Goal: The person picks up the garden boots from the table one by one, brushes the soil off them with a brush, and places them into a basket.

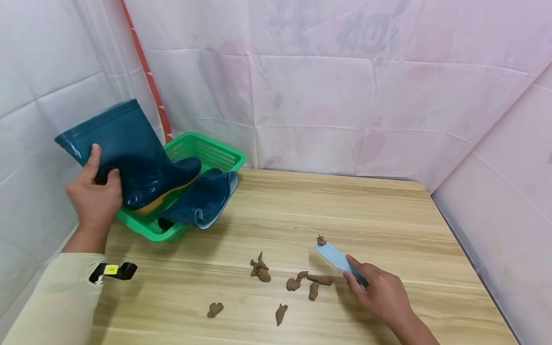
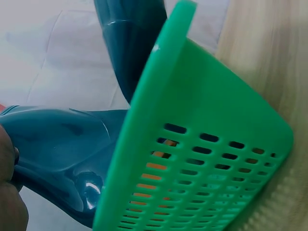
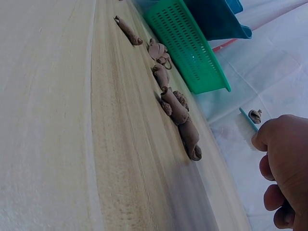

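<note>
A dark blue rubber boot [image 1: 129, 139] with an orange sole is gripped by the shaft in my left hand [image 1: 96, 194]. Its foot slants down into a green plastic basket [image 1: 148, 232], toe toward the right. Beside it a second blue boot [image 1: 209, 194] lies in the basket, its pale-lined opening over the near right rim. My right hand [image 1: 381, 290] holds a putty knife [image 1: 333, 255] with a pale blue blade above the table. On the blade's tip sits a small brown clay-like lump [image 1: 321, 240]; the right wrist view shows this lump [image 3: 255, 115] too.
Several brown clay-like pieces lie on the wooden table [image 1: 388, 215]: a branching clump [image 1: 260, 272], a long strip [image 1: 321, 279], and a small lump [image 1: 214, 309] near the front. White cloth walls [image 1: 310, 105] enclose the table. A black strap [image 1: 114, 270] is at my left cuff.
</note>
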### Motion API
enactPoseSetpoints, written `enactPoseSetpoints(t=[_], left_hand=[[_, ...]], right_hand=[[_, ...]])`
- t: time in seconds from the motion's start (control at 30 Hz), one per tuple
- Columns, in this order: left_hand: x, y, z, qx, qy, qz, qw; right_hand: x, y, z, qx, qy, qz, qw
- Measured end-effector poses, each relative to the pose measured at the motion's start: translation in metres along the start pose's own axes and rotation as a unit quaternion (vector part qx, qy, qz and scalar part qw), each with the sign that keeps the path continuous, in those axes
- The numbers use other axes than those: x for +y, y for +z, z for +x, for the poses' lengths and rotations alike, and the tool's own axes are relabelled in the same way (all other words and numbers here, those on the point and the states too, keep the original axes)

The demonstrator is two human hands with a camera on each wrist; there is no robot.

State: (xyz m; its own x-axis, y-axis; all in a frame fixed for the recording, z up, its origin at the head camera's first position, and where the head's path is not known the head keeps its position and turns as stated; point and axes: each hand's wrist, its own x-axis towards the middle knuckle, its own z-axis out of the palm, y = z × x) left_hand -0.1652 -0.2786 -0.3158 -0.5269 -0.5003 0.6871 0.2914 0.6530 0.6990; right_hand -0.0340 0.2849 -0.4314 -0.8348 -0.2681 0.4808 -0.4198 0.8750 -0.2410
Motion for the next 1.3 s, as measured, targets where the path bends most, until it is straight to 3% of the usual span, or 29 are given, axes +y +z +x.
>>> enactPoseSetpoints(t=[0.13,0.33,0.47,0.6,0.73,0.87,1.1,1.3], left_hand=[[0.0,0.001,-0.004,-0.006,-0.007,-0.001,1.0],[-0.033,0.002,-0.006,-0.025,-0.007,-0.004,0.9997],[-0.043,-0.003,-0.012,-0.058,-0.015,0.008,0.9982],[-0.049,-0.01,-0.016,-0.103,-0.065,0.03,0.9921],[-0.054,-0.017,-0.014,-0.155,-0.121,0.064,0.9784],[-0.053,-0.017,-0.011,-0.181,-0.138,0.08,0.9704],[-0.049,-0.015,-0.02,-0.153,-0.12,0.085,0.9771],[-0.045,-0.016,-0.024,-0.143,-0.166,0.097,0.9709]], right_hand=[[0.0,-0.001,-0.001,0.0,-0.001,0.0,1.0],[0.0,-0.002,-0.002,-0.004,0.004,0.001,1.0],[0.0,-0.002,-0.003,-0.004,0.003,0.003,1.0],[0.001,-0.002,-0.003,-0.001,-0.003,0.006,1.0],[0.001,-0.002,-0.002,-0.001,-0.005,0.007,1.0],[0.001,-0.002,-0.001,-0.003,-0.004,0.006,1.0],[0.001,-0.001,-0.001,-0.004,-0.013,0.008,0.9999],[0.0,-0.001,-0.002,-0.005,-0.012,0.006,0.9999]])
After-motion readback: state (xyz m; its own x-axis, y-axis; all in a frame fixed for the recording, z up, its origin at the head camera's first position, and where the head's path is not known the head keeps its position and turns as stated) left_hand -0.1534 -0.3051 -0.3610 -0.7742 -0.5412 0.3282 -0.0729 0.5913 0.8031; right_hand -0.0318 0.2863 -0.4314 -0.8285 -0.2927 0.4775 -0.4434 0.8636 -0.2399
